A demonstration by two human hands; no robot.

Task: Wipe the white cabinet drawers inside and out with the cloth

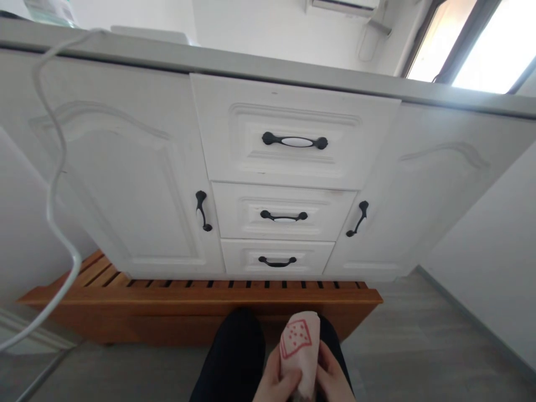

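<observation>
Bottom centre of frame: both hands grip a rolled pale pink cloth [300, 346] w/ red dotted-triangle print, held upright over the dark trousers [234, 363]. Left hand [276, 385] wraps the lower left side of the cloth, fingers closed on it; right hand [333, 379] closed on the lower right side, thumb against the fabric. Both hands cut off by the bottom edge, so only partly seen. Just behind the cloth, mid-lower frame, a slatted wooden platform [201, 304] runs left to right on the grey floor [419, 346]. Above it a white cabinet [125, 184] fills the centre: 3 stacked drawers w/ black handles, top drawer [293, 131] largest, a door either side. Grey counter [251, 64] edge across the upper frame. White cable [54, 184] hangs down the left side. Bright window [481, 44] upper right.
</observation>
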